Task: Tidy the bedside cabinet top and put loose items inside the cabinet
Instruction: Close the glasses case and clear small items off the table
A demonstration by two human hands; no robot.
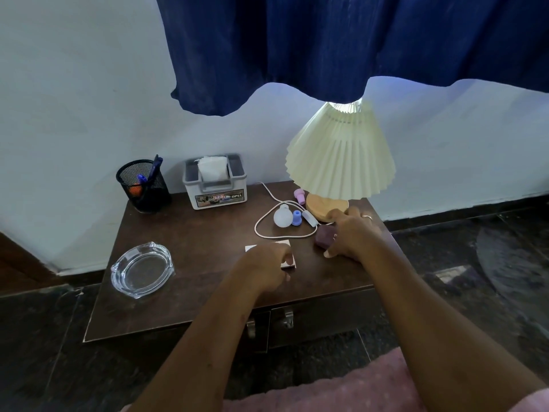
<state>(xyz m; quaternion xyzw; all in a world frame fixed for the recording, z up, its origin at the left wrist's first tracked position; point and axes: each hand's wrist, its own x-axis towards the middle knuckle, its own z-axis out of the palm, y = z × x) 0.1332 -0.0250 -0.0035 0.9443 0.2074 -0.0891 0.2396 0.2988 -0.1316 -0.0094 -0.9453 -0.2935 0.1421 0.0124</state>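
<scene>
White cord [256, 228] loops bulb [281, 216], beside purple block [323, 237] in right grip [352, 233].

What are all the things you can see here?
cabinet: one, dark brown, under everything
ashtray: one, clear glass, front left
pen pot: one, black mesh, back left
tissue box: one, grey, back middle
lamp: one, cream shade, back right
cord: one, white, looped beside lamp
bulb: one, white, inside cord loop
blue cap: one, blue, beside bulb
pink cap: one, pink, by lamp base
block: one, purple, under right hand
pad: one, white, under left hand
curtain: one, dark blue, overhead
handles: two, metal, cabinet front
cloth: one, pink, bottom edge
left hand: holds pad
right hand: grips block
</scene>
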